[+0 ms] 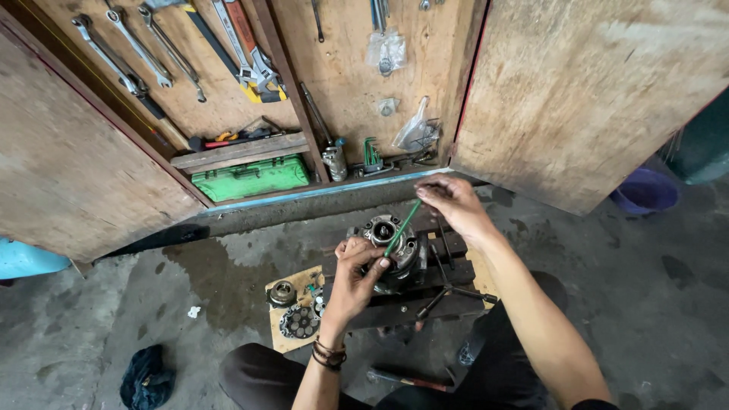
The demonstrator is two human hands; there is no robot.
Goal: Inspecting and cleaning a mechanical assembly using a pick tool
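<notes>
Left hand point(355, 275) closed on the lower end of a green rod point(402, 227) and pressed against a round metal engine part point(389, 241) — fingers curled, thumb on top. Right hand point(454, 206) pinches the rod's upper end, fingertips closed around it. Rod runs tilted, low at left to high at right, across the top of the engine part.

Engine part sits on a dark block point(425, 285) on the concrete floor point(630, 304), between the person's knees. A black cross-shaped wrench point(448, 288) lies on the block just right of the part. Left of it, a piece of cardboard point(292, 334) carries a gear-like disc point(299, 322) and a small round bearing piece point(282, 292). Dark rag point(146, 377) lies on the floor, well apart at lower left.

Behind — open wooden cabinet with spanners point(129, 53) hung on the back board, a green case point(250, 178) on the bottom shelf, a set of hex keys point(371, 156) near it. Purple tub point(645, 190) at far right.
</notes>
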